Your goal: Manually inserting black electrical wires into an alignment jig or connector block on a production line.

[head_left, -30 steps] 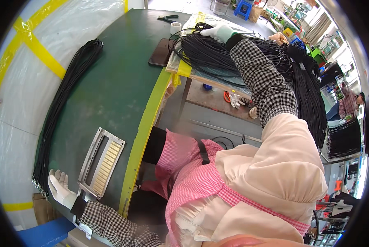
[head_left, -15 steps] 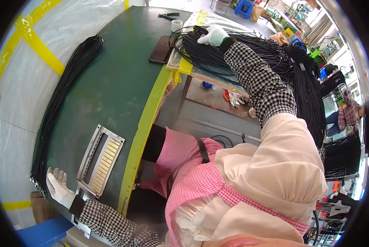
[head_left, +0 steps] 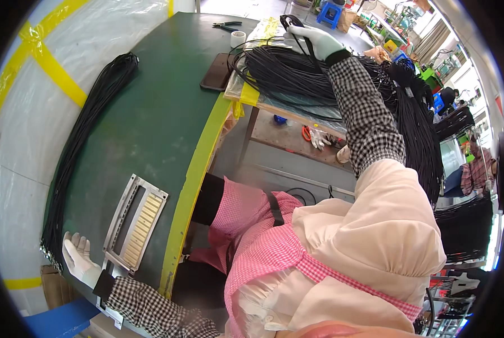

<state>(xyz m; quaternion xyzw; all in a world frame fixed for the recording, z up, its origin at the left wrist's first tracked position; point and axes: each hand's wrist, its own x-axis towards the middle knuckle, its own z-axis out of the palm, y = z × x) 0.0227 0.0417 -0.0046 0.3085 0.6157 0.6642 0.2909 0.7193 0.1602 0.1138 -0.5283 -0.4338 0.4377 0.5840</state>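
My right hand (head_left: pixel 319 44), in a white glove, is closed around a few looped black cables (head_left: pixel 300 28) and holds them above a large coiled heap of black cables (head_left: pixel 285 66) on the side table. At the lower left, my gloved left hand (head_left: pixel 79 260) rests on the green table with its fingers stretched out. It lies beside the silvery connector ends of a long black cable bundle (head_left: pixel 72 152), which runs along the table's far left edge. Close to that hand is a metal fixture (head_left: pixel 135 224) with a slot and a row of pale, brass-coloured blocks.
A dark phone (head_left: pixel 216 72), a white tape roll (head_left: pixel 238 39) and pliers (head_left: pixel 227 25) lie near the green table's (head_left: pixel 145 124) far right corner. More black cables (head_left: pixel 420 124) hang at the right. Under the side table is a shelf (head_left: pixel 285 138) with orange-handled scissors and gloves.
My right hand has lifted off the cable heap and moved right, now with cable loops raised in its grip. My left hand has stayed in place.
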